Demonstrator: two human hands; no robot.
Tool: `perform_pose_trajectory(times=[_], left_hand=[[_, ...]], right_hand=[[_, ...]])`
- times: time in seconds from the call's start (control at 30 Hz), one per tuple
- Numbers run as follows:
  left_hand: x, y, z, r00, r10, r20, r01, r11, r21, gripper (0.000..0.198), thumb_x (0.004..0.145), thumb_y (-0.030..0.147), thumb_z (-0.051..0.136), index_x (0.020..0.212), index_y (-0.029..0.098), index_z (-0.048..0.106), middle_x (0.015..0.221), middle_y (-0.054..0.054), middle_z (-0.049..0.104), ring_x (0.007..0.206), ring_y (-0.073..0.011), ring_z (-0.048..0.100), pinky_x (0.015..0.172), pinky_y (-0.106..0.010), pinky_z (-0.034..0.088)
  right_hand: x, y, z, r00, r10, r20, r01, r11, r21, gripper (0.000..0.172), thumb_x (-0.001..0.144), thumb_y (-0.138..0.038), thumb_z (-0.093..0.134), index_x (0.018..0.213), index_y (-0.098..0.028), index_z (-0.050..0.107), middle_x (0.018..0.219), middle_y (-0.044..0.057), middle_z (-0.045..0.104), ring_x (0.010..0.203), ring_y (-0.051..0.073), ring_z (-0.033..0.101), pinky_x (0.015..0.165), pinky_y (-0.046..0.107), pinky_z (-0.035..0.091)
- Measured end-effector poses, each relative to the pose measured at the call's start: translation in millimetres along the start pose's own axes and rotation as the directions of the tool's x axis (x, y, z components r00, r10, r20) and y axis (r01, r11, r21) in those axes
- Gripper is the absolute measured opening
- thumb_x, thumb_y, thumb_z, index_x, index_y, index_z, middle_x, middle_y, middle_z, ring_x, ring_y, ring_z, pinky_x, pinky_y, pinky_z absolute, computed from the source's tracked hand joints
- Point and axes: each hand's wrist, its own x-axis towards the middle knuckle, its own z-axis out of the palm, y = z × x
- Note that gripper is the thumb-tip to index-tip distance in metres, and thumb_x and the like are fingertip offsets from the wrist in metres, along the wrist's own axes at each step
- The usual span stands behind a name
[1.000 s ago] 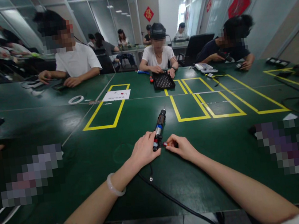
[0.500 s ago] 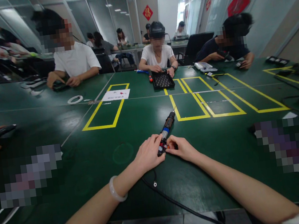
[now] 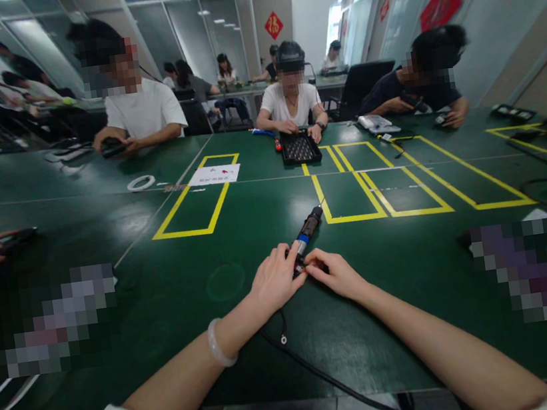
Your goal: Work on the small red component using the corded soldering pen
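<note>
Evidently, the slim electric driver (image 3: 309, 226) lies over the green surface (image 3: 386, 257), its rear end between the two hands and its long axis slanting forward and rightward to a thin tip. The left hand (image 3: 275, 275) is nearer: its grip curls narrowly around the driver's rear from the left, so the shaft runs out ahead of it. To the driver's right, the right hand (image 3: 334, 272) has fingertips bunched close at the rear end; whether that grip holds anything, I cannot tell. A black cord (image 3: 326, 376) trails behind the driver, a yellow taped outline (image 3: 356, 217) sits by its tip, and a black tray (image 3: 303, 161) is farther ahead. No brand is legible on the driver. Ahead and left of it, a white sheet (image 3: 214, 180) bears print too small to read; far beyond, a red diamond sign (image 3: 273, 25) shows the character 福.
</note>
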Motion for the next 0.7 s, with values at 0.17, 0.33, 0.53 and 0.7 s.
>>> perform_pose_trajectory(times=[0.17, 0.33, 0.53, 0.7], left_hand=[[4, -19, -1.1, 1.0, 0.0, -0.005, 0.0, 0.998, 0.057, 0.06, 0.088, 0.042, 0.049, 0.143, 0.028, 0.029, 0.119, -0.01, 0.047, 0.099, -0.024, 0.051, 0.081, -0.034, 0.048], [15, -61, -5.5, 0.993, -0.121, -0.017, 0.122, 0.985, 0.12, 0.058, 0.089, 0.042, 0.049, 0.142, 0.029, 0.031, 0.12, -0.011, 0.046, 0.1, -0.025, 0.051, 0.08, -0.034, 0.047], [20, -141, -11.7, 0.93, -0.367, -0.034, 0.368, 0.917, 0.157, 0.06, 0.089, 0.048, 0.044, 0.143, 0.023, 0.033, 0.125, -0.015, 0.043, 0.107, -0.0303, 0.05, 0.087, -0.039, 0.046], [8, -208, -20.2, 0.814, -0.575, -0.081, 0.58, 0.798, 0.165, 0.061, 0.089, 0.051, 0.041, 0.14, 0.019, 0.037, 0.125, -0.02, 0.045, 0.107, -0.0353, 0.051, 0.085, -0.045, 0.046]], right_hand=[[1, 3, 0, 1.0, 0.013, 0.015, -0.014, 1.0, 0.018, 0.013, 0.091, -0.026, 0.052, 0.1, -0.019, 0.057, 0.075, -0.001, 0.059, 0.067, 0.013, 0.056, 0.065, 0.024, 0.043], [0, 4, -1, 0.999, 0.021, 0.034, -0.022, 0.999, 0.029, 0.013, 0.091, -0.026, 0.051, 0.101, -0.019, 0.057, 0.075, -0.001, 0.059, 0.066, 0.013, 0.055, 0.065, 0.023, 0.042], [1, 0, -4, 0.999, 0.017, 0.051, -0.017, 1.0, 0.0, 0.011, 0.09, -0.023, 0.053, 0.097, -0.018, 0.059, 0.074, -0.001, 0.059, 0.067, 0.013, 0.055, 0.065, 0.023, 0.041], [1, 1, -6, 0.998, 0.011, 0.063, -0.009, 0.999, -0.04, 0.01, 0.09, -0.023, 0.053, 0.093, -0.018, 0.061, 0.076, 0.0, 0.06, 0.068, 0.013, 0.055, 0.065, 0.023, 0.041]])
